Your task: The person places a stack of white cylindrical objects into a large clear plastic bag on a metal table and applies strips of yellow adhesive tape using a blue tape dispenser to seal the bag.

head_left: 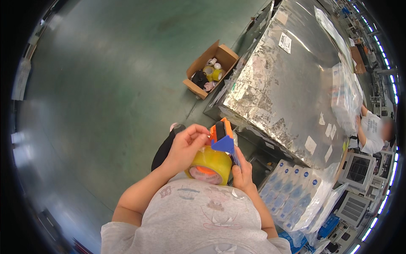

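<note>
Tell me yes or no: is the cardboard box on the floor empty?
No. The cardboard box lies open on the green floor with tape rolls and other small items inside it.

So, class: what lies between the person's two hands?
In the head view, a tape dispenser with an orange frame, a blue guard and a yellowish roll lies between the left hand and the right hand; both touch it.

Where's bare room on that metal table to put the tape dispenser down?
The tape dispenser is in both hands. The metal table is bare across its middle and near corner. Its far right edge is crowded with plastic-wrapped packs, where another person works. Bottle packs crowd the space below the near edge.
</note>
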`<state>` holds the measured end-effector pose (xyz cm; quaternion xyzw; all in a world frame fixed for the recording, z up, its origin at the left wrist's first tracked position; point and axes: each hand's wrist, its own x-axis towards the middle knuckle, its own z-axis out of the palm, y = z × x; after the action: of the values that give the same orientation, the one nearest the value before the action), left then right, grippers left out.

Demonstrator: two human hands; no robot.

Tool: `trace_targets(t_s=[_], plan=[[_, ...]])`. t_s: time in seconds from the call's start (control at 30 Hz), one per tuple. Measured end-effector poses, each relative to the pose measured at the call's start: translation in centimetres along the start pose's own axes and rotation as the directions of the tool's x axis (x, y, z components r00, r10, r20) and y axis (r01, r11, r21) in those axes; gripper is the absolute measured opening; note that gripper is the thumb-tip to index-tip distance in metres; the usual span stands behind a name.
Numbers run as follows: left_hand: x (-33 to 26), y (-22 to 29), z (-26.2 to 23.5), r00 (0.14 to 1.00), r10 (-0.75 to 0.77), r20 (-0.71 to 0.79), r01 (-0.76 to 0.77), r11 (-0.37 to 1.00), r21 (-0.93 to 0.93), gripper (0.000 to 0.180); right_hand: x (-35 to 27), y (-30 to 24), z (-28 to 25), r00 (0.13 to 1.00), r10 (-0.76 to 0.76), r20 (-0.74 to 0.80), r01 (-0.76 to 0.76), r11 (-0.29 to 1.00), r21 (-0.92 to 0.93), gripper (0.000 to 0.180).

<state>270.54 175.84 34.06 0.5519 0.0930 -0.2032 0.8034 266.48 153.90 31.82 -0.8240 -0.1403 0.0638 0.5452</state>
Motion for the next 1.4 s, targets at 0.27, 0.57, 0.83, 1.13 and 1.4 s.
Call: trace_targets(t_s=[0.27, 0.57, 0.83, 1.13, 1.4], plan=[[4.4, 2.9, -3.6, 0.915, 0.227, 0.334, -0.386, 0.731, 0.562, 0.040, 6.6, -0.2, 1.6, 0.928, 0.371, 0.039, -0.372, 0.917, 0.141, 0.050], [15.2, 8.7, -15.2, 0.977, 0.012, 0.212, 0.045, 0.964, -0.262, 0.047, 22.8, -2.8, 3.9, 0.876, 0.482, 0.007, -0.477, 0.870, -0.126, 0.045], [21.5, 16.0, -20.4, 0.913, 0.010, 0.409, -0.197, 0.887, 0.417, 0.054, 32.1, -3.1, 8.6, 0.836, 0.514, 0.194, -0.548, 0.760, 0.350, 0.059], [24.3, 16.1, -21.3, 0.860, -0.025, 0.510, -0.302, 0.780, 0.548, 0.061, 31.5, -3.4, 10.9, 0.844, 0.510, -0.168, -0.441, 0.837, 0.323, 0.060], [25.4, 12.7, -23.7, 0.903, -0.086, 0.421, -0.215, 0.759, 0.615, 0.054, 32.5, -2.4, 11.4, 0.855, 0.493, -0.161, -0.478, 0.869, 0.127, 0.064]])
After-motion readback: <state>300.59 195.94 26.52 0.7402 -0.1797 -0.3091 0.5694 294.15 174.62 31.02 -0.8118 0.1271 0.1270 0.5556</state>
